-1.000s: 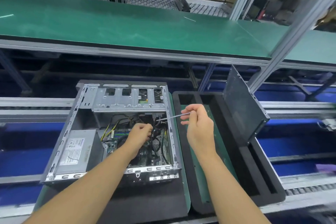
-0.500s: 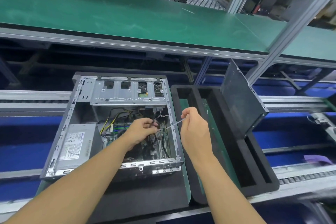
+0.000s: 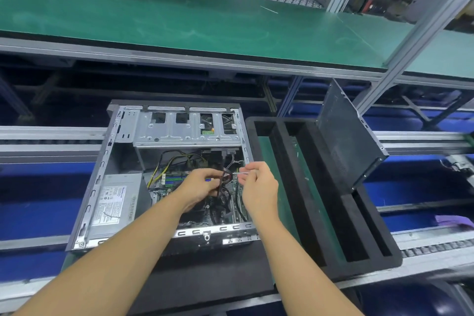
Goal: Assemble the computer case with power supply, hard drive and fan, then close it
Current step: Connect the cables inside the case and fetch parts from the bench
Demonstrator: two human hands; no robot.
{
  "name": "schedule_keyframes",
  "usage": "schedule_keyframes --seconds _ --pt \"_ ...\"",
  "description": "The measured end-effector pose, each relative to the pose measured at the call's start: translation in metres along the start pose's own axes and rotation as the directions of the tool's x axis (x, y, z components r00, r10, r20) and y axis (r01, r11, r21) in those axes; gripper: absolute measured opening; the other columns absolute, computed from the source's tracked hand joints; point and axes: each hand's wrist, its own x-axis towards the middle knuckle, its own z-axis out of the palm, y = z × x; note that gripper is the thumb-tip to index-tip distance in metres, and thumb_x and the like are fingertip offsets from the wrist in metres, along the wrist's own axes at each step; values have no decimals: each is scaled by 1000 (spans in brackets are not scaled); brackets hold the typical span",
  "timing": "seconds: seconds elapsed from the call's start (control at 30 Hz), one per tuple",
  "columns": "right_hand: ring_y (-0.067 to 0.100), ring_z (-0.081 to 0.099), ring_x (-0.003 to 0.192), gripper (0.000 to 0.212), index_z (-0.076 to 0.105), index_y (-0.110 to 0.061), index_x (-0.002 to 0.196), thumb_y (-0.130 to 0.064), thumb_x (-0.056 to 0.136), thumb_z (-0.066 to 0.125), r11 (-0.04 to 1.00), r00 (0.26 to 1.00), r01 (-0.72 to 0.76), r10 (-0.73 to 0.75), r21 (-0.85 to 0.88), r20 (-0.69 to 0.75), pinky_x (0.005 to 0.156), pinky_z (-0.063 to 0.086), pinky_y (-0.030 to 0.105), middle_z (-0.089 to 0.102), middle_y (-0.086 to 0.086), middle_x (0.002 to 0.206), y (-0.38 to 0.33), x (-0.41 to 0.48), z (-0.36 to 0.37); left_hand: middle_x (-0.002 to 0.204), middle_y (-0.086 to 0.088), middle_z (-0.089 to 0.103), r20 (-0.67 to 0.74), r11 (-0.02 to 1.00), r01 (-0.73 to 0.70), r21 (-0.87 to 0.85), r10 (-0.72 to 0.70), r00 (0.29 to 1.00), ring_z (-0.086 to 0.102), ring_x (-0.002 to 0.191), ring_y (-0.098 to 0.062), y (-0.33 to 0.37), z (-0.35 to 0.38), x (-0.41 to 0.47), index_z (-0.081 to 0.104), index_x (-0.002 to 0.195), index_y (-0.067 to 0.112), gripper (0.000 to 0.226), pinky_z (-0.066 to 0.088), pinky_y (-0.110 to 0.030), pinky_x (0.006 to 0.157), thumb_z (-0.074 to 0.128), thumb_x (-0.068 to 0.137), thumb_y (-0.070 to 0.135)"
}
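Closer together now at frame centre: left hand (image 3: 200, 187) grips black cables (image 3: 223, 182), right hand (image 3: 259, 188) pinches a thin white tie (image 3: 241, 173).

single head cam, wide-angle, worn, so it looks forward and steeply down from the person's side of the line; computer case (image 3: 101, 169) close, centre-low in frame, foam tray (image 3: 364, 267) just right of it, green shelf (image 3: 179, 15) across the top, straight lines bow near edges
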Motion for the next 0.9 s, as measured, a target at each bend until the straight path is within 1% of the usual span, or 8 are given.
schedule_keyframes --seconds 0.13,0.2,0.3,0.47,0.57,0.63,0.73,0.9 --pt "1 71 87 32 58 -25 95 -6 103 33 1000 1000 17 -17 -11 25 81 57 23 71 -8 98 3 -1 -1 92 3 73 -120 927 -57 371 109 987 67 64 -3 0 -1 -1 69 92 28 8 47 -16 56 67 93 21" --pt "5 70 94 25 55 -22 102 -10 106 33 995 997 63 -60 -72 42 77 54 21 70 -7 103 3 -3 -3 92 10 69 -180 940 -66 333 133 975 66 54 1 1 -3 -3 70 86 27 9 50 -14 51 69 92 20" --pt "11 66 99 18 49 -19 115 -14 109 33 975 988 141 -128 -174 84 74 49 19 66 -4 109 4 -7 -4 94 8 71 -244 984 -39 172 80 966 71 61 -7 4 -9 -10 75 83 21 4 62 -33 63 76 87 20" --pt "19 64 81 13 51 -18 114 -20 109 40 916 958 275 -234 -292 167 69 53 37 68 3 94 7 -7 -3 82 1 75 -338 996 -60 -61 36 940 72 63 -15 5 -15 -21 74 77 16 9 37 -14 37 80 81 22" --pt "22 54 60 10 55 -19 112 -21 108 46 879 917 386 -330 -282 226 56 43 37 66 6 76 7 -2 -3 78 8 75 -357 980 -159 -119 107 928 69 67 -8 13 -12 -25 75 75 20 8 40 -12 39 80 81 22" --pt "24 56 62 10 57 -18 113 -21 108 48 870 902 417 -359 -262 241 60 45 41 70 6 78 4 3 0 86 13 76 -337 964 -239 -118 187 923 71 79 -5 16 -9 -26 75 76 21 6 48 -13 49 79 81 22" --pt "14 62 74 7 57 -15 111 -18 106 53 878 892 435 -389 -200 232 65 46 24 72 -13 91 0 10 4 84 6 76 -308 942 -329 -61 296 904 71 80 -9 15 -8 -27 72 78 23 10 55 -19 67 81 81 25" --pt "-1 68 85 16 67 -33 95 -17 99 65 946 927 320 -303 -46 223 70 50 10 73 -17 89 -1 18 9 77 9 74 -300 934 -355 28 347 889 69 74 -4 14 -8 -25 73 77 34 15 50 -12 68 84 76 24"
